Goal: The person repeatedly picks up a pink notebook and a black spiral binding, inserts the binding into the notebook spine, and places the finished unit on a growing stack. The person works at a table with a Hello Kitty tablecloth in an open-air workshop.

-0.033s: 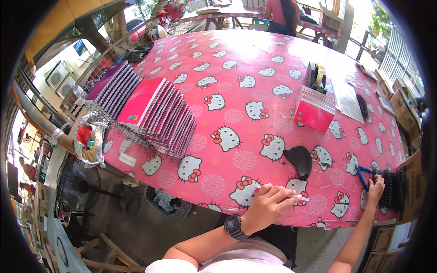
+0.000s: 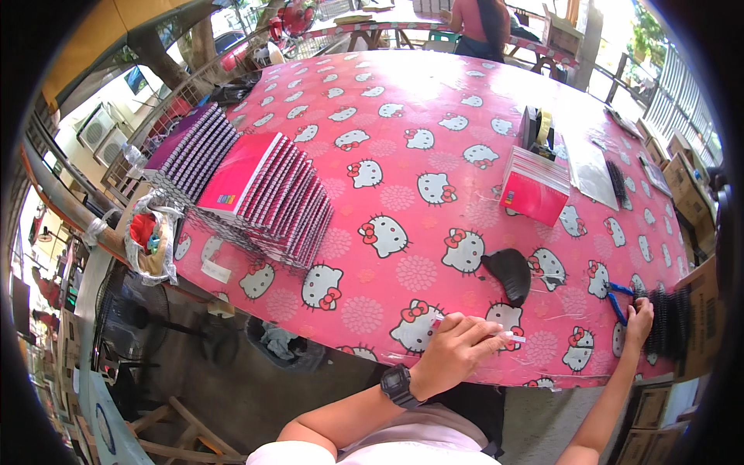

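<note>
My left hand [image 2: 453, 349], with a black watch on its wrist, is closed on a thin pink-and-white strip-like thing [image 2: 514, 336] over the table's near edge. Seen edge-on, its kind is unclear. Far to the right, my right hand [image 2: 639, 322] has its fingers closed at the near-left end of a bundle of black spiral binding coils [image 2: 668, 322]; which coil they grip is hard to make out. Blue-handled pliers [image 2: 617, 306] lie right beside those fingers. A dark rounded pad-like object [image 2: 509, 275] rests beyond my left hand.
Tall stacks of spiral notebooks, pink [image 2: 244, 174] and purple [image 2: 186, 139], stand at the left. A pink-covered stack [image 2: 535, 194] sits at the right below a tape dispenser [image 2: 538, 132]. Cardboard boxes [image 2: 701, 310] border the right side. A person [image 2: 480, 27] stands at the far table.
</note>
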{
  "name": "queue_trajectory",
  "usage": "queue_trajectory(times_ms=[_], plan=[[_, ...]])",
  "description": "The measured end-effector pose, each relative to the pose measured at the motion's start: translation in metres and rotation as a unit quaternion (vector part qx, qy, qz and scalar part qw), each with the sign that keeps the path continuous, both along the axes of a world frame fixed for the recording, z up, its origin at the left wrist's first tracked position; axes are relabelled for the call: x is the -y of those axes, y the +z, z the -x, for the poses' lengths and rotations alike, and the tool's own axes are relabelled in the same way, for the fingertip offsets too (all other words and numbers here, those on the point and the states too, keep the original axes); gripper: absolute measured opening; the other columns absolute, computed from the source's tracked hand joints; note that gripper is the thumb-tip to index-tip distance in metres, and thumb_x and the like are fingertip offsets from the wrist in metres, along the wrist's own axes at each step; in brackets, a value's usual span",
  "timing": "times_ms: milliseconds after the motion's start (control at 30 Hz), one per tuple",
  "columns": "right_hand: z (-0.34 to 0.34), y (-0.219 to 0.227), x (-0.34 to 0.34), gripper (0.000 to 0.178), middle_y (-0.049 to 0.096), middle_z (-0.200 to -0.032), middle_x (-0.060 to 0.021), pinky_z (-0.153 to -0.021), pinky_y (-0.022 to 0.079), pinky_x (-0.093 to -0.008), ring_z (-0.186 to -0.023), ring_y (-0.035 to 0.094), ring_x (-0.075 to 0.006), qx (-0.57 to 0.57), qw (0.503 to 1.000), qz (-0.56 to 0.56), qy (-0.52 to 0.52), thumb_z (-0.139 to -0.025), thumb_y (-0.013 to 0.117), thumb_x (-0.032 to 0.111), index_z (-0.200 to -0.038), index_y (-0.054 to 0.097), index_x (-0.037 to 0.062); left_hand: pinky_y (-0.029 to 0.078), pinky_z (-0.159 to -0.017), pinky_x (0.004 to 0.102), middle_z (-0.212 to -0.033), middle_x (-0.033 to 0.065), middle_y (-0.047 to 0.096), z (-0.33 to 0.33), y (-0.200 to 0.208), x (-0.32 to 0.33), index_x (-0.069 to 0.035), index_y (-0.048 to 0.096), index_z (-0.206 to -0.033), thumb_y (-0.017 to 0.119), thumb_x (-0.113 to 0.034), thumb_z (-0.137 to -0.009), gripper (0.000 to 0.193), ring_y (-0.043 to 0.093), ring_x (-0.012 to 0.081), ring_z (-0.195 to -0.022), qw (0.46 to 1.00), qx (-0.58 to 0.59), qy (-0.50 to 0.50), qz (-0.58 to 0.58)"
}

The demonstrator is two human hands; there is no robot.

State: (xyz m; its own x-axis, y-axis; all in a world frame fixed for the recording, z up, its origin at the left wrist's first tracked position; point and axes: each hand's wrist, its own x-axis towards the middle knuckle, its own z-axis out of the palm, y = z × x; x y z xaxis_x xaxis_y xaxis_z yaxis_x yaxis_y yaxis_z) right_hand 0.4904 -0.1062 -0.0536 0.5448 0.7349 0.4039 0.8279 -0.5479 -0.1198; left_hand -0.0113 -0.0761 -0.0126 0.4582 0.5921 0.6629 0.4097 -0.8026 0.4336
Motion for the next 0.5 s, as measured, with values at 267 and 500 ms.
queue_trajectory(times_ms=[267, 500], plan=[[-0.027, 0.02, 0.01, 0.033, 0.053, -0.092, -0.0107, -0.074, 0.046, -0.0355, -0.078, 0.053, -0.0239, -0.013, 0.989, -0.147, 0.025, -0.082, 0.06, 0.001, -0.115, 0.059, 0.0033, 0.036, -0.078, 0.0302, -0.1, -0.0016, 0.065, 0.001, 0.002, -0.005, -0.016, 0.07, -0.106, 0.065, -0.004, -0.077, 0.031, 0.06, 0.0135, -0.084, 1.0, 0.016, 0.004, 0.009], [0.174, 0.088, -0.002, 0.044, 0.052, -0.096, 0.0006, -0.06, 0.035, -0.0188, -0.072, 0.039, -0.0054, -0.428, 0.844, -0.181, 0.269, -0.089, 0.049, 0.008, -0.133, 0.05, 0.0097, 0.036, -0.075, 0.0306, -0.092, -0.0021, 0.066, 0.013, 0.01, -0.013, -0.015, 0.072, -0.097, 0.072, -0.007, -0.073, 0.025, 0.06, 0.0135, -0.083, 0.999, 0.026, 0.04, 0.024]])
